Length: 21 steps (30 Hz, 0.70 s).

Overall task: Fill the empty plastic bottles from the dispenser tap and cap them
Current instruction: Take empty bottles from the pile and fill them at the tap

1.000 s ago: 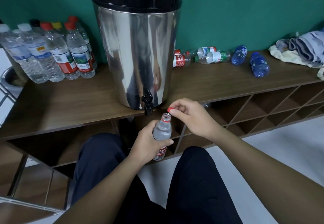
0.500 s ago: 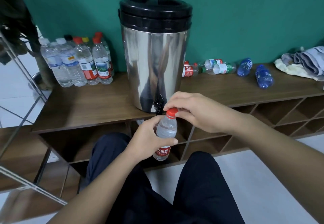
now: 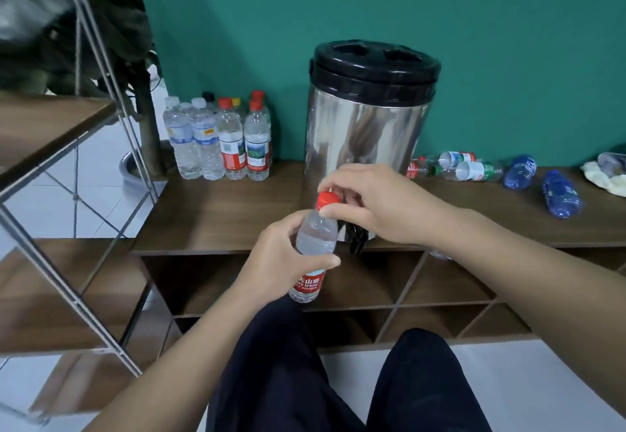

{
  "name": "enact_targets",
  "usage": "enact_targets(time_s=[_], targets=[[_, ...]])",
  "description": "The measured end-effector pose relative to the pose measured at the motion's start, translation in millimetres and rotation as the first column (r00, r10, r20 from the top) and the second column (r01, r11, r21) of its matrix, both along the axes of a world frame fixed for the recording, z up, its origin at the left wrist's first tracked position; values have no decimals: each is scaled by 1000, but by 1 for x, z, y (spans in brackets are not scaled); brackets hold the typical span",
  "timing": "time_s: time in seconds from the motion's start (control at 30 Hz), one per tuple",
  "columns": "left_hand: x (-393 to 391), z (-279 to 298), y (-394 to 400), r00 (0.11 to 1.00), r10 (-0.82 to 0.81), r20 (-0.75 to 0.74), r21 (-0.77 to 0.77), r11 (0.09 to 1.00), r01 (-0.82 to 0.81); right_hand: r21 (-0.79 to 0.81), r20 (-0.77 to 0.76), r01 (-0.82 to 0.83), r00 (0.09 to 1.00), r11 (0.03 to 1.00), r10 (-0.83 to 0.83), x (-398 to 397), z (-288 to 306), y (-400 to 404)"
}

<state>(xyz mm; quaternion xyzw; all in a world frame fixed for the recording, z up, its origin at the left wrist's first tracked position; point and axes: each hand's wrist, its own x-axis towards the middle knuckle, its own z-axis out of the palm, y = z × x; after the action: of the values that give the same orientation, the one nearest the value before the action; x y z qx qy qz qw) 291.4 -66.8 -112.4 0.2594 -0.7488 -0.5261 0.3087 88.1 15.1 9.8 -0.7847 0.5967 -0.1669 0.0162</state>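
On the wooden surface (image 3: 216, 215), the steel dispenser (image 3: 366, 133) divides capped upright bottles (image 3: 220, 140) from empty ones lying down (image 3: 491, 174). In front, the left hand (image 3: 271, 255) grips a filled bottle (image 3: 315, 248); the right hand (image 3: 369, 204) pinches its red cap (image 3: 327, 199), capping likely unfinished.

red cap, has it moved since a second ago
Yes. The red cap was pinched beside the open bottle neck; now it sits on the bottle, gripped by the right hand, in front of the dispenser.

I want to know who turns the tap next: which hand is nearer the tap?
Right. The right hand sits just above the tap, pinching the cap; the left hand holds the bottle beside it.
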Motion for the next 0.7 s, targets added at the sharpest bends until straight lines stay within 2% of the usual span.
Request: enact_targets(time_s=[0.13, 0.33, 0.5, 0.6, 0.7], targets=[[17, 2, -15, 1000, 22, 2, -9, 1000, -22, 108, -104, -75, 991, 991, 86, 9, 15, -16], [36, 8, -35, 997, 80, -21, -25, 996, -80, 126, -158, -110, 979, 986, 130, 30, 24, -56], [43, 8, -52, 987, 158, -15, -57, 986, -159, -44, -200, -29, 980, 999, 20, 49, 10, -80], [44, 8, -63, 982, 189, -17, -54, 980, -190, -131, -135, -2, 991, 991, -15, 52, 1, -94], [47, 8, -73, 977, 213, -12, -67, 975, -213, -53, -6, -27, 1000, 998, 27, 51, 3, -105]])
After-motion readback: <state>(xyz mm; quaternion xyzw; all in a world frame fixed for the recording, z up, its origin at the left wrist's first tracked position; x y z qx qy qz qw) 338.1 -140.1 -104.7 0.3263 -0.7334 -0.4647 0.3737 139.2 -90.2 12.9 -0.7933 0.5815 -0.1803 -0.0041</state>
